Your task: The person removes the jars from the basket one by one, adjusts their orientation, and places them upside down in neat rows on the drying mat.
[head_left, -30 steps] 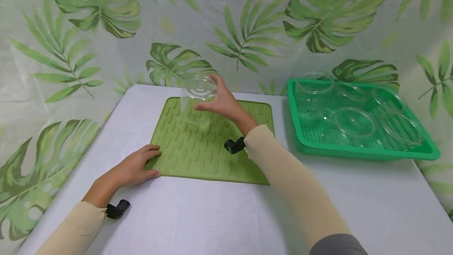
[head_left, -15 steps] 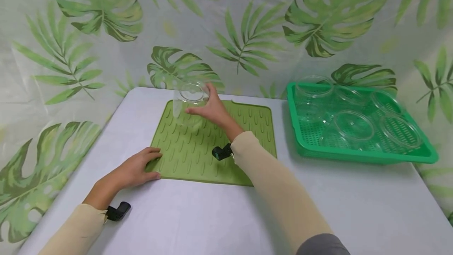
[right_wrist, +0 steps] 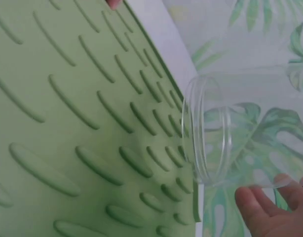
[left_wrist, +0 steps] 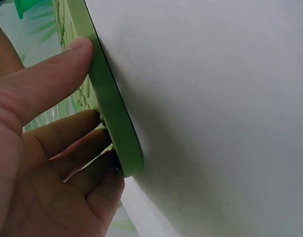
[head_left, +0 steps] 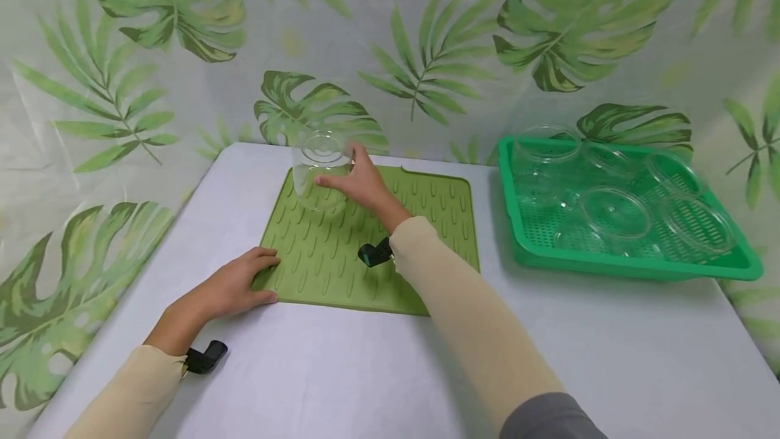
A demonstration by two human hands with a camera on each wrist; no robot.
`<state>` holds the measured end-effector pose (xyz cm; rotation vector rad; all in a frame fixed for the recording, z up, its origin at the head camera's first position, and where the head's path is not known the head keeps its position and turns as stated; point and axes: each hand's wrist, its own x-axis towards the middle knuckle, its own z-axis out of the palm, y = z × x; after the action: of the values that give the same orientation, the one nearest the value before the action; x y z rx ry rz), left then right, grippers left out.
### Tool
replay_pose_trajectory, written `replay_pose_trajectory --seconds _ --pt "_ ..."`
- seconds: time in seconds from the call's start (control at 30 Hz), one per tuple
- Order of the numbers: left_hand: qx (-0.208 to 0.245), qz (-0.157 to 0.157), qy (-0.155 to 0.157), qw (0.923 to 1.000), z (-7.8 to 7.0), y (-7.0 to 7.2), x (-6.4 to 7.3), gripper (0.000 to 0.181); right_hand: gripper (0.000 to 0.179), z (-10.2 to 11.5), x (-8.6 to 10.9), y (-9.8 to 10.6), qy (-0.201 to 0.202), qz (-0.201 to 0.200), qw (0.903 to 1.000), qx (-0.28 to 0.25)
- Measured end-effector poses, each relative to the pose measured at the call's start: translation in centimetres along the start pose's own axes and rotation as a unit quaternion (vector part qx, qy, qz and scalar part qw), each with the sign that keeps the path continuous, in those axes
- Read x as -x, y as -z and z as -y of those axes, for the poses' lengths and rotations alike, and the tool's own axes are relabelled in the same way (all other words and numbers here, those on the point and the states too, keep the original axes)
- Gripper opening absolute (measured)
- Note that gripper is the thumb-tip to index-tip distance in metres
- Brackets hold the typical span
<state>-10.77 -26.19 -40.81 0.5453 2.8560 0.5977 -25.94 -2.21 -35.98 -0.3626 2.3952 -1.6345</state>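
Observation:
My right hand grips a clear, see-through jar from its right side, thumb in front and fingers behind. The jar is upside down over the far left part of a green ridged mat. Seen from the right wrist, the jar's threaded mouth faces the mat, close to its far edge. At the mat's near left corner rests my left hand, fingers spread. In the left wrist view, the thumb lies along the mat's rim and the fingertips touch the rim near the corner.
A green plastic basket stands at the right, with several clear jars inside. White cloth covers the table. Behind it hangs a leaf-patterned curtain. A small black camera sits on the right wrist.
My right hand has carried the jar a little to the left over the mat and then nearly stopped. My left hand has stayed at the mat's corner.

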Motion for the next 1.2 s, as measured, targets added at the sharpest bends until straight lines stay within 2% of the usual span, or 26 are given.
replay_pose_trajectory --seconds 0.47,0.63,0.83,1.2 --pt "0.002 0.005 0.014 0.9999 0.1 -0.1 -0.1 0.063 0.103 0.2 -1.3 -1.7 -0.004 0.011 0.9997 -0.02" --pt "0.002 0.006 0.014 0.9999 0.2 0.0 0.1 0.063 0.102 0.0 -1.8 -2.2 -0.001 0.018 0.9998 -0.008" --pt "-0.004 0.002 0.008 1.0 0.1 0.1 -0.1 0.063 0.102 -0.2 -2.2 -1.9 -0.002 0.0 0.9998 0.018" --pt "-0.002 0.015 0.016 0.9998 0.2 -0.1 0.0 0.063 0.106 -0.7 -2.7 -2.2 -0.02 0.034 0.9992 0.012"
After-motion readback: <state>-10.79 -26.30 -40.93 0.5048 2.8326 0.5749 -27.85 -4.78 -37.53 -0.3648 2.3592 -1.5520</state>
